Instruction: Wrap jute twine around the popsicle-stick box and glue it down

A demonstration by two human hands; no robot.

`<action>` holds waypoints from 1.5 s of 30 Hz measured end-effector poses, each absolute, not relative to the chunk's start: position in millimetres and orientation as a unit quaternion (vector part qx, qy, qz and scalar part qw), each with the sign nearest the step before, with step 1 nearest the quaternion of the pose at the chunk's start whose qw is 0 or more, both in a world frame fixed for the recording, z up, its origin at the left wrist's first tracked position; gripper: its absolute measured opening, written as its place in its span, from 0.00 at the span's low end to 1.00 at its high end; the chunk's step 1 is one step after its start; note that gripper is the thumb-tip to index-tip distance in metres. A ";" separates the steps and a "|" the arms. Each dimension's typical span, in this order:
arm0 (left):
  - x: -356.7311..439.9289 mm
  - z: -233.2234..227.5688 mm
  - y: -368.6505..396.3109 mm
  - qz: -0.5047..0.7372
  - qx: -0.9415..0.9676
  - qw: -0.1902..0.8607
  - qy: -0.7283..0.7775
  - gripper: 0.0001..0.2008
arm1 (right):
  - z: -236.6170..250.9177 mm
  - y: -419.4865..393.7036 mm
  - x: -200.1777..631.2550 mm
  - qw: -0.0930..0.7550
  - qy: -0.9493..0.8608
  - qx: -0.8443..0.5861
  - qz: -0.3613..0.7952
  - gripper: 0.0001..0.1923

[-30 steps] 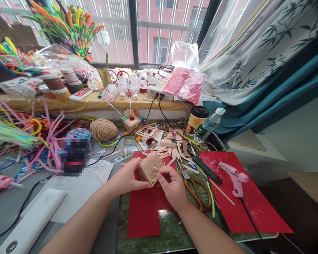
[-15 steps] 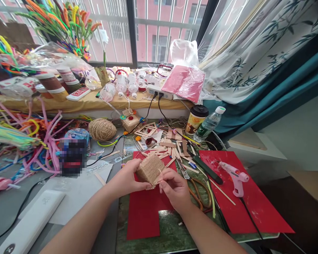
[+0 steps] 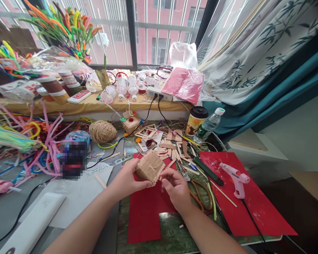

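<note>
Jute twine covers the small box (image 3: 149,168) held above the near edge of a red paper sheet (image 3: 144,215) on the green marbled table (image 3: 172,231). The left hand (image 3: 127,178) curls around the box from the left, thumb along its near lower edge and fingers behind it. The right hand (image 3: 176,187) sits just right of the box, its thumb and forefinger pressed together at the box's near right corner; whether they pinch a strand of twine is too fine to tell. Popsicle-stick ends show along the right edge of the box.

Just right of the right hand lie orange-handled scissors (image 3: 198,194), and further right a pink glue gun (image 3: 234,176) rests on a second red sheet (image 3: 249,208). Beyond the box is a scatter of popsicle sticks (image 3: 172,148), with a ball of jute twine (image 3: 102,131) to the far left of them. A lidded paper cup (image 3: 196,121) and a plastic water bottle (image 3: 208,125) stand side by side at the far right. Pipe cleaners (image 3: 34,141) in pink and other colours sprawl across the left side, and a white oblong device (image 3: 31,224) lies near left.
</note>
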State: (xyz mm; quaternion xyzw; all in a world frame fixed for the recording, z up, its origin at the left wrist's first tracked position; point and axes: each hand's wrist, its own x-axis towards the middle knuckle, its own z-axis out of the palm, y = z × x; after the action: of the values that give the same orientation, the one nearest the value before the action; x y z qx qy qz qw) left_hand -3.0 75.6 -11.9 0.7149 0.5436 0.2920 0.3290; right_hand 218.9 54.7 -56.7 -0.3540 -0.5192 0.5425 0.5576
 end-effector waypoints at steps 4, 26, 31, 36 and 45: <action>-2.2 -13.3 75.6 0.317 0.720 0.268 0.557 0.24 | -54.4 56.7 218.5 0.534 -0.587 -0.360 0.491 0.10; 2.6 -8.1 65.2 0.344 0.784 0.106 0.507 0.19 | -41.9 53.3 214.7 0.572 -0.647 -0.346 0.366 0.03; 2.0 -10.5 67.3 0.338 0.791 0.127 0.493 0.20 | -43.4 54.9 215.7 0.569 -0.623 -0.368 0.391 0.03; 2.1 -10.8 70.3 0.310 0.796 0.165 0.493 0.19 | -45.7 55.8 217.1 0.552 -0.627 -0.382 0.396 0.03; 2.4 -21.7 74.3 0.310 0.750 0.198 0.550 0.23 | -51.2 54.4 217.9 0.563 -0.608 -0.377 0.413 0.03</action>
State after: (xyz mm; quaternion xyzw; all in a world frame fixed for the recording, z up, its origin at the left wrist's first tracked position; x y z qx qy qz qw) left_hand 2.4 74.3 -21.7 0.7498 0.5500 0.3102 0.1978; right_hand 217.9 54.4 -51.2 -0.3766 -0.6084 0.4130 0.5635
